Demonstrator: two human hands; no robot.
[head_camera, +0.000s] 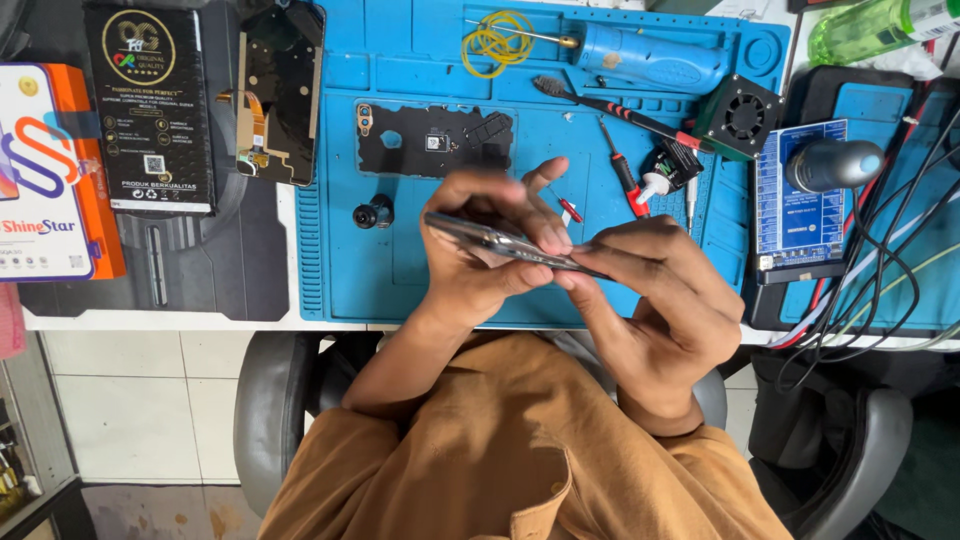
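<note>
Above the front of a blue repair mat (360, 270), both my hands hold a thin phone (500, 242) that I see edge-on. My left hand (480, 255) wraps around its left part, fingers over the top and thumb under. My right hand (665, 300) pinches the phone's right end between thumb and fingertips. Anything small between those fingers is hidden. A black inner phone plate (430, 140) lies on the mat just beyond my hands, with a small round black part (375, 212) to its left.
A phone screen with a flex cable (280, 90), a black box (150, 105) and an orange-white box (50, 170) lie at left. Yellow rubber bands (500, 40), a blue power screwdriver (640, 55), red-black screwdrivers (625, 175), a small fan (740, 115) and tangled cables (880, 260) are at right.
</note>
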